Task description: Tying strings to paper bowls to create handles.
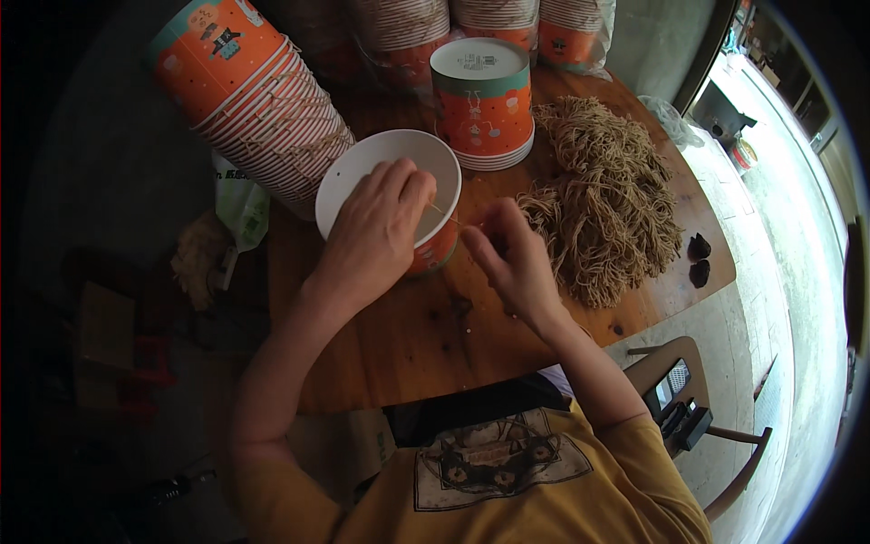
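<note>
Gripping the rim of an orange paper bucket (pixel 435 249) on the wooden table (pixel 408 335), the left hand (pixel 376 227) steadies it while the right hand (pixel 507 258) pinches a thin string (pixel 446 214), with a heap of strings (pixel 603 208) to the right.

A wooden chair (pixel 675 363) stands beside two dark lumps (pixel 700 258).

Head view, steeply down, close.
</note>
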`<control>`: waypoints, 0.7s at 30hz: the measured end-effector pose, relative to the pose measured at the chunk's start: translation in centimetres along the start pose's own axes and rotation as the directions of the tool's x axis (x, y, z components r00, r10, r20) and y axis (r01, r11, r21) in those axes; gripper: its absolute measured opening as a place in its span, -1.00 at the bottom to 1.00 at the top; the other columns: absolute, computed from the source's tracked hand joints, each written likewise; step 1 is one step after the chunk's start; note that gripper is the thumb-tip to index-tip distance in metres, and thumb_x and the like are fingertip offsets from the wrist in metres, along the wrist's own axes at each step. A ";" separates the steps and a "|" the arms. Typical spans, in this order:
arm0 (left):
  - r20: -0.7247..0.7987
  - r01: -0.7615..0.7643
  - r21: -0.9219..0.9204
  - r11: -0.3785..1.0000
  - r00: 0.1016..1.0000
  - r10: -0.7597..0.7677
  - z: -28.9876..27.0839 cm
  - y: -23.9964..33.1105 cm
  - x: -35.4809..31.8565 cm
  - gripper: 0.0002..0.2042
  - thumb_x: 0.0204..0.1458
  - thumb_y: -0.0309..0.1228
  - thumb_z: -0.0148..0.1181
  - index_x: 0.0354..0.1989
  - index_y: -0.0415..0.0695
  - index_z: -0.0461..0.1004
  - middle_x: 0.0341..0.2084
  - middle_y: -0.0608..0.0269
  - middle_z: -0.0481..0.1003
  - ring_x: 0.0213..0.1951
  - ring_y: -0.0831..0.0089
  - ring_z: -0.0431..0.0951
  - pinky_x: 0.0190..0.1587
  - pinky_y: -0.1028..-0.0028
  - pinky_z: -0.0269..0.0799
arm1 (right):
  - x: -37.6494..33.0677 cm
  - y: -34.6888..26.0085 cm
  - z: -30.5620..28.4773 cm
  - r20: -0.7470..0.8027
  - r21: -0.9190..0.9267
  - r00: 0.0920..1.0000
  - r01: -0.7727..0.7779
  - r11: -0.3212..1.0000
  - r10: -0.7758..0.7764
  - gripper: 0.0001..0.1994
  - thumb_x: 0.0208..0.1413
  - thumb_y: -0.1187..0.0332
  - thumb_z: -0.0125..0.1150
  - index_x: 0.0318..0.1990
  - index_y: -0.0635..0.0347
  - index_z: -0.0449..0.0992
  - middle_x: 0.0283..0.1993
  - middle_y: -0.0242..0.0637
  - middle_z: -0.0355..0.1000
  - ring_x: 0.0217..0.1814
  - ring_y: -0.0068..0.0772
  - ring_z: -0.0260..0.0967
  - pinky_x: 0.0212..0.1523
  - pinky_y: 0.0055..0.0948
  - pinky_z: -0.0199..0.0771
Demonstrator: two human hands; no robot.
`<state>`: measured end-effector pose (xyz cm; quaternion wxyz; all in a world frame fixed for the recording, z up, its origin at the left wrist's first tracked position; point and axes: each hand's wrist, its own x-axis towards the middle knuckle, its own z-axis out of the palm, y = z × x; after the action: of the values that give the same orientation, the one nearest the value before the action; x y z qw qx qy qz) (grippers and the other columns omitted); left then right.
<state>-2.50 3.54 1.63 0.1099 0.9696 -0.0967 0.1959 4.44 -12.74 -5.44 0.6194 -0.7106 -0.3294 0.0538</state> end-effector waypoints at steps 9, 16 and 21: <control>-0.192 -0.067 -0.006 0.998 0.979 0.065 -0.4 -0.4 1.2 -0.83 -0.01 -0.61 0.00 -0.22 -0.20 0.31 -0.29 0.17 0.33 -0.20 0.27 0.41 -0.15 0.30 0.37 | 3.8 -1.1 -0.1 0.151 0.034 0.985 0.079 0.996 -0.083 -0.81 0.11 0.32 0.20 -0.23 0.27 0.47 -0.53 -0.35 0.42 -0.50 -0.67 0.30 -0.42 -0.57 0.34; 0.487 0.586 -0.783 0.206 0.785 -0.382 0.2 -0.9 0.5 -0.75 0.08 -0.44 0.10 -0.06 -0.20 0.41 -0.27 0.38 0.46 -0.25 0.69 0.41 -0.20 0.66 0.30 | 4.4 -2.1 -0.7 0.269 0.402 0.958 -0.207 0.892 0.101 -0.83 0.15 0.32 0.17 -0.26 0.26 0.48 -0.35 -0.51 0.42 -0.28 -0.72 0.30 -0.23 -0.65 0.31; 0.536 0.627 -0.756 0.187 0.758 -0.371 0.9 -1.6 0.9 -0.80 0.07 -0.43 0.12 -0.15 -0.21 0.43 -0.32 0.37 0.48 -0.30 0.69 0.41 -0.24 0.66 0.28 | 4.6 -2.4 -1.1 0.347 0.335 0.915 -0.324 0.885 0.204 -0.83 0.15 0.33 0.16 -0.20 0.23 0.45 -0.34 -0.51 0.41 -0.29 -0.72 0.30 -0.27 -0.66 0.30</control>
<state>-0.97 4.72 0.86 0.6670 0.7328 0.1241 -0.0531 7.64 -11.19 -1.44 0.6758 -0.5964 -0.3022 0.3103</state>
